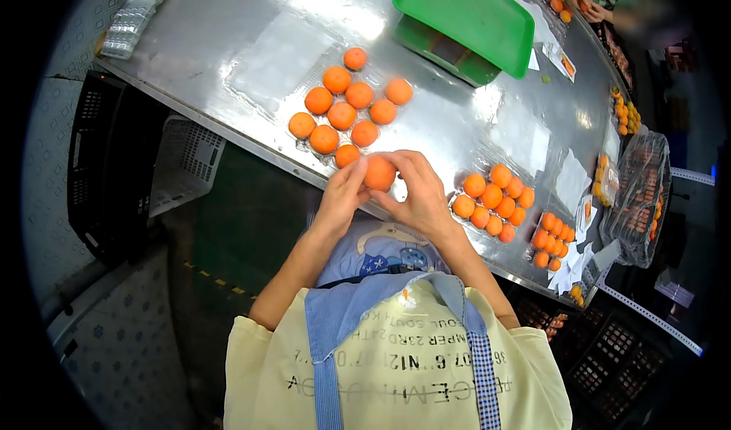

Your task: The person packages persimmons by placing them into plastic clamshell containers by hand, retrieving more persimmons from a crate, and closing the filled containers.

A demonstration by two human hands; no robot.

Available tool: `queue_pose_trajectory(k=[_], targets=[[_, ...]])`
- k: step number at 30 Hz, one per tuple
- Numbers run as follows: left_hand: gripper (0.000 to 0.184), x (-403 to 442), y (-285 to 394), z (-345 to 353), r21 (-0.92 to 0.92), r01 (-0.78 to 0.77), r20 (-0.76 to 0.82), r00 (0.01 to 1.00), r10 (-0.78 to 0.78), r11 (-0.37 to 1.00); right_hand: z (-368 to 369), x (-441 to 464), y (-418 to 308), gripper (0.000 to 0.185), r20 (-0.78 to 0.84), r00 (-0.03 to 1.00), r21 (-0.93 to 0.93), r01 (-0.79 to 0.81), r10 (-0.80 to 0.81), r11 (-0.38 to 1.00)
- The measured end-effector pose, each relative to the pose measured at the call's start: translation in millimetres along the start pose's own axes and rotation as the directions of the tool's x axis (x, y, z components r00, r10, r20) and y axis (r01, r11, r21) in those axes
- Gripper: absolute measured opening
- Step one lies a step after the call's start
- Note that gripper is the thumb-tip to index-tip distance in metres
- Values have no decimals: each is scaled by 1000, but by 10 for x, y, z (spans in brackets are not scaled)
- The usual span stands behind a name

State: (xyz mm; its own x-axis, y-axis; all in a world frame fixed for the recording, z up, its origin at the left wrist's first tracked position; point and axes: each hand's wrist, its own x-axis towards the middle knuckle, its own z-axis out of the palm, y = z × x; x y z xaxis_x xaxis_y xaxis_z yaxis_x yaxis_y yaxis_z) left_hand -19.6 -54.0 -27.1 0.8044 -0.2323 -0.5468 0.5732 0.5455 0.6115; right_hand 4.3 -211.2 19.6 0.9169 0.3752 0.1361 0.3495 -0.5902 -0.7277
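Note:
Between my two hands, near the table's front edge, is an orange fruit (pixel 379 173). My left hand (pixel 344 195) holds its left side with the fingertips, while my right hand (pixel 418 192) grips it from the right and above. Just beyond my hands sits a clear plastic tray with several orange fruits (pixel 342 116), set in rows. One fruit (pixel 347 155) of that group lies right beside my left fingertips. Farther right, a second clear tray is filled with several orange fruits (pixel 492 196).
A green bin with a green lid (pixel 466 19) stands at the back of the metal table (pixel 228 19). Clear trays (pixel 137 19) are stacked at the far left. Crates (pixel 186 164) stand below. Another person's hands (pixel 594 10) are at the top right.

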Motion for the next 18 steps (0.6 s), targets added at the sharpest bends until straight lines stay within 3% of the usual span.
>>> queue_pose_trajectory(k=[6,8,10,14,16,18], targets=[[47,74,280,-66,73,-81,-26,996,84,994,59,396,154,52,12,995,161,-96,95,982],[49,119,395,-129,132,-146,-91,983,158,980,16,726,337,51,-81,995,78,-52,59,996],[45,182,517,-255,178,-230,-158,953,258,957,-25,1060,459,50,-93,987,-19,-136,134,990],[31,402,678,-716,369,-436,-295,783,548,821,130,1483,817,45,-91,982,-154,-179,166,972],[32,523,799,-986,524,-399,-401,663,632,752,227,1596,945,42,-53,985,-201,-173,165,964],[40,578,930,-1160,573,-325,-464,628,625,752,297,1652,1005,41,-35,986,-233,-167,163,958]])
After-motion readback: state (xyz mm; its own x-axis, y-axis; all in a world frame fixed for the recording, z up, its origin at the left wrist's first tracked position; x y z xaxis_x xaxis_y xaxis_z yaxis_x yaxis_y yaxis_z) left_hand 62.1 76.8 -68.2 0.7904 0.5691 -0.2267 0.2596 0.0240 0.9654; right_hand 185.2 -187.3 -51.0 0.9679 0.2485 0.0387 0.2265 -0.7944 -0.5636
